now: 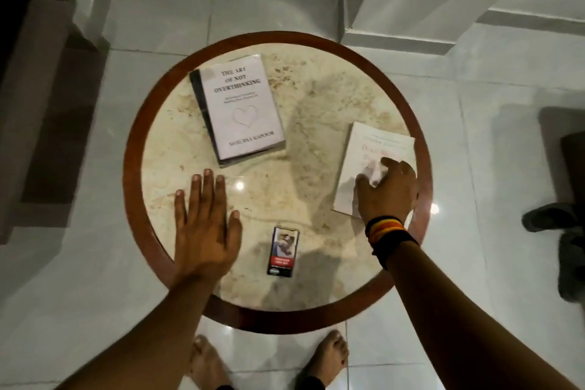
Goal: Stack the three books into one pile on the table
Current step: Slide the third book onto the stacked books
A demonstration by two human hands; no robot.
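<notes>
A white book titled "The Art of Not Overthinking" lies flat at the back left of the round table. A dark edge shows along its left side, apparently a second book beneath it. Another white book lies at the table's right edge. My right hand is on its near half, fingers bent on the cover and thumb at its left side. My left hand is flat with fingers spread over the table's front left, holding nothing.
A small printed pack lies on the table's front middle between my arms. The table has a marble top and a raised wooden rim. Dark furniture stands at the left and dark objects lie on the tiled floor at the right.
</notes>
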